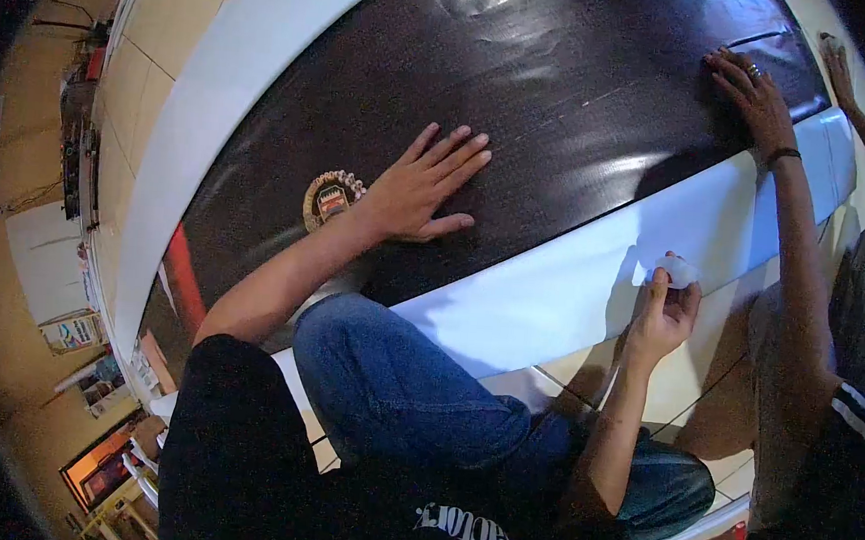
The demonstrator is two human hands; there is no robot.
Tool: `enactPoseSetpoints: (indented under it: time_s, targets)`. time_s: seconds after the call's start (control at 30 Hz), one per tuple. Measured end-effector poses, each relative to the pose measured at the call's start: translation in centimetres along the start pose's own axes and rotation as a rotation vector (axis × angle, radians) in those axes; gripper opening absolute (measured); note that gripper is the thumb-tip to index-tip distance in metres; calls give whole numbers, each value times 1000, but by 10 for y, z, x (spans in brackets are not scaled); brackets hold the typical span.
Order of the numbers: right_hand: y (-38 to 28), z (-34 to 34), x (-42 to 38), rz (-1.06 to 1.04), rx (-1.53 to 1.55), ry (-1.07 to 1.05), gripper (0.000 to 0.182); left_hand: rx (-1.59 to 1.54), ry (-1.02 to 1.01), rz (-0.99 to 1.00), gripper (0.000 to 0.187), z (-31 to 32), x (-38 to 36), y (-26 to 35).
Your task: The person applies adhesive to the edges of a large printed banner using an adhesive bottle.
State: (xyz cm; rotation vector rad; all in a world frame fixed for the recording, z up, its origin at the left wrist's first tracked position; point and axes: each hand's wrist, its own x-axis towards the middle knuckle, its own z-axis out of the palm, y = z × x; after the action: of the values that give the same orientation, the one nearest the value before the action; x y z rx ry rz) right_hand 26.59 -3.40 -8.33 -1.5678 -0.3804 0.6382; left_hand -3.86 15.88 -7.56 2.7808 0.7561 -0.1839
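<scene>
My left hand (423,189) lies flat with its fingers spread on a glossy dark brown leather-like sheet (567,69). Close to its wrist is a round beaded item (319,200) with a printed centre, partly covered by my forearm. My right hand (665,321) pinches a small whitish translucent piece (671,274) between thumb and fingers; its exact kind I cannot tell. It hovers over the near white border (551,298) that runs along the dark sheet.
Another person at the right rests a hand (755,102) on the dark sheet's far right end; a second hand (836,62) shows beyond it. My jeans-clad knee (396,368) reaches the near border. A red strip (183,278) lies at the left, with household items beyond.
</scene>
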Motion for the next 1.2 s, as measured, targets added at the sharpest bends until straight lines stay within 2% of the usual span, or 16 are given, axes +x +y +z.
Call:
enactPoseSetpoints:
  time_s: [0.53, 0.83, 0.97, 1.2]
  targets:
    - [-5, -1, -1, 21, -38, -44, 29, 46, -10, 23, 82, -15, 27, 2]
    - [-3, -2, -1, 26, -47, -47, 28, 73, 50, 57, 82, -20, 90, 5]
    - [-2, -5, 0, 7, -82, -76, 27, 63, 141, 68, 84, -19, 117, 10]
    - [-5, -1, -1, 30, -17, -46, 28, 98, 200, 85, 86, -15, 135, 14]
